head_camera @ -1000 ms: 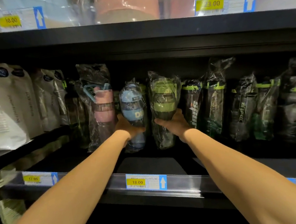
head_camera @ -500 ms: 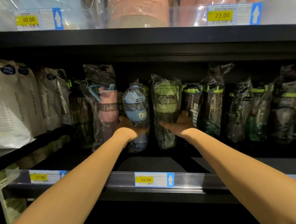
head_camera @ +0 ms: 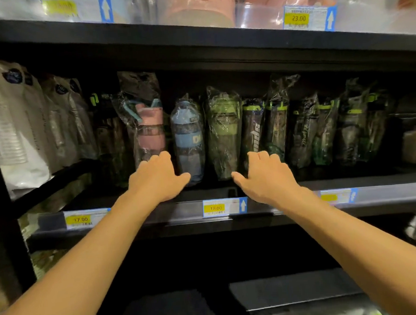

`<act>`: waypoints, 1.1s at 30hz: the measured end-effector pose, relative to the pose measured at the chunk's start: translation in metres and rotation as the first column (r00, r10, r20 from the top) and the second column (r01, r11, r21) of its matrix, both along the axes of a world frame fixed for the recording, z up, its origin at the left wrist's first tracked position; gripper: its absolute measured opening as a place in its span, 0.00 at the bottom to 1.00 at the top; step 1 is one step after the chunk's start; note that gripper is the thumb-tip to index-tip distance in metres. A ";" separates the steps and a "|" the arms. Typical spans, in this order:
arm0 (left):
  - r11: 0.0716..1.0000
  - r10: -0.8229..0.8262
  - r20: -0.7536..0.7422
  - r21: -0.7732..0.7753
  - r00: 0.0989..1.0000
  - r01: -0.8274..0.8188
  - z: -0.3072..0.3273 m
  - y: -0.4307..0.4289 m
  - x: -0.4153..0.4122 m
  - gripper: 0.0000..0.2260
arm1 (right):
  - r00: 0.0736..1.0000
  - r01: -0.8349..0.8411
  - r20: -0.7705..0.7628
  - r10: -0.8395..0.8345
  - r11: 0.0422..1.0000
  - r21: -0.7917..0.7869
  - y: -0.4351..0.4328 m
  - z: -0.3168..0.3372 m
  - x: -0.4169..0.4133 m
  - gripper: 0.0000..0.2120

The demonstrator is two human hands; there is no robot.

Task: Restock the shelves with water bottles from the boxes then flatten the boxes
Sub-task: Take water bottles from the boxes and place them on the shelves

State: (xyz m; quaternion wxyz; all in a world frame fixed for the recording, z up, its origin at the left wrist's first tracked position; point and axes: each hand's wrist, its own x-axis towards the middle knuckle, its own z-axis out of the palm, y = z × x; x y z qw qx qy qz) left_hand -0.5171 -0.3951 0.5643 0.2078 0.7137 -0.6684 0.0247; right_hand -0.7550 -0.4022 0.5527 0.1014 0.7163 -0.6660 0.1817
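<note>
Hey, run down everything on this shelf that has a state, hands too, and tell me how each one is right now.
left hand, open, holds nothing.
right hand, open, holds nothing.
pink bottle, upright, plastic-wrapped.
blue bottle, upright, plastic-wrapped, not held.
green bottle, upright, plastic-wrapped, not held.
black bottles, plastic-wrapped, standing, some leaning.
white pouches, standing in a row.
18.00 price tag, fixed in place, readable.
</note>
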 end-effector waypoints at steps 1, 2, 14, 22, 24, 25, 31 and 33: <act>1.000 -0.020 0.031 -0.006 0.999 0.021 -0.002 0.013 0.003 0.33 | 1.000 0.013 -0.014 -0.013 1.000 0.000 0.013 -0.004 0.001 0.33; 0.999 -0.039 0.064 -0.004 0.997 0.039 -0.006 0.026 0.005 0.32 | 0.999 0.024 -0.030 -0.024 1.000 -0.001 0.027 -0.009 0.003 0.33; 0.999 -0.016 0.234 -0.034 0.972 0.025 -0.112 0.198 0.019 0.30 | 0.981 -0.034 -0.190 0.038 0.999 0.026 0.182 -0.125 0.015 0.35; 0.967 0.057 0.246 0.229 0.967 -0.115 -0.215 0.316 0.023 0.31 | 0.984 -0.087 -0.126 0.123 0.963 0.256 0.275 -0.230 0.000 0.34; 0.946 0.077 0.247 0.288 0.966 -0.149 -0.236 0.347 0.025 0.31 | 0.985 -0.103 -0.102 0.141 0.945 0.311 0.298 -0.249 0.006 0.32; 0.936 0.081 0.245 0.313 0.966 -0.158 -0.245 0.362 0.027 0.31 | 0.984 -0.109 -0.095 0.149 0.935 0.336 0.310 -0.256 0.012 0.31; 0.911 0.081 0.190 0.385 0.978 -0.150 -0.284 0.433 0.057 0.27 | 0.978 -0.130 -0.095 0.186 0.899 0.418 0.377 -0.285 0.065 0.32; 0.908 0.082 0.174 0.392 0.981 -0.145 -0.294 0.453 0.078 0.28 | 0.976 -0.131 -0.104 0.193 0.894 0.429 0.395 -0.293 0.090 0.31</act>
